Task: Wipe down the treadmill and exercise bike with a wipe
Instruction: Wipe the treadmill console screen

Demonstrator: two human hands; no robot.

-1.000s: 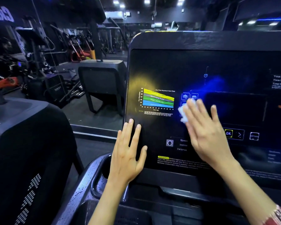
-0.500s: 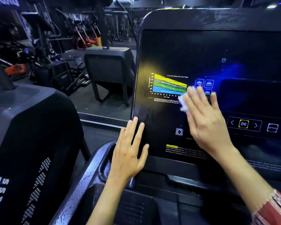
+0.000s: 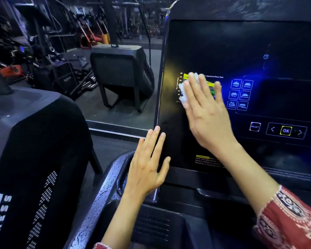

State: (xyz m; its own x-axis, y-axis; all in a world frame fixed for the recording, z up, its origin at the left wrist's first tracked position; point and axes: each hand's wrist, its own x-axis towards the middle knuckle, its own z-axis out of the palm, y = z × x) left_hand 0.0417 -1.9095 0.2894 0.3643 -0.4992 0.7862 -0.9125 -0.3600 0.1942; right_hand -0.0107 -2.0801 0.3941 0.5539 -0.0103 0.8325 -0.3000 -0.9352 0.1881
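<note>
The wipe is a small, crumpled white wad, pressed against the dark glossy treadmill console toward the nine o'clock side of its panel. Most of it lies under the right hand; only a bunched edge shows at the hand's ten to eleven o'clock, past the fingertips. That hand lies flat on the panel, its fingers straight and slightly spread, pressing the wipe down rather than gripping it. Hand and wipe cover most of a coloured heart-rate chart, of which yellow and green bands show at the edges and between the fingers.

The left hand rests flat at the console's seven o'clock corner, fingers straight and close together, thumb held out to the side, holding nothing. A red patterned sleeve covers the right forearm at the view's four o'clock.

At three o'clock from the right hand glows a block of blue program icons. At its four o'clock sit a reset button and a yellow-framed OK button between two arrows. A yellow warning label lies just below the right wrist, at six o'clock. A grey moulded side rail runs under the left forearm.

At the view's eight o'clock stands a neighbouring black machine with white lettering. At eleven o'clock, across the floor, stands another dark machine housing, with more gym equipment behind it, too dim to tell apart.
</note>
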